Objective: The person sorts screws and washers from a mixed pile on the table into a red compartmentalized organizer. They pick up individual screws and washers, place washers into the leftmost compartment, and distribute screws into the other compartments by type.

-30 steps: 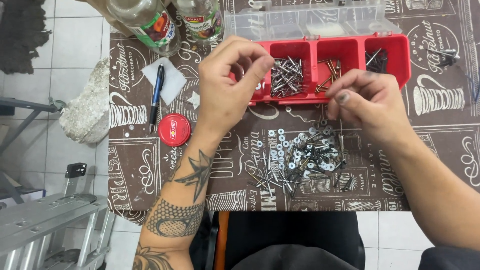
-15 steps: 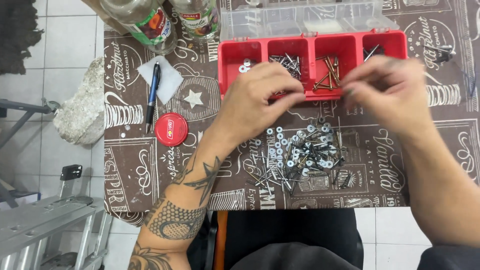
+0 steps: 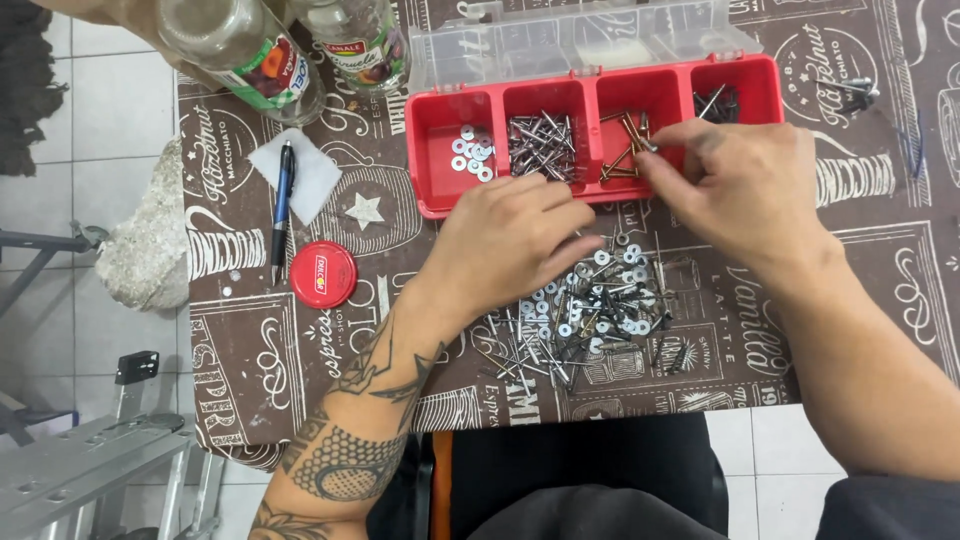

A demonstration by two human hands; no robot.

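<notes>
Near the table's left edge, a blue pen lies across a white paper square, with a red round lid just below them. Two glass bottles stand at the far left corner. My left hand rests palm down on the table, fingers loosely together, their tips at the left side of the loose pile of washers, rivets and screws near the front edge; I cannot tell whether it grips anything. The red compartment tray sits along the far edge, clear lid open. My right hand reaches into its third compartment, thumb and forefinger pinched at the brass screws.
</notes>
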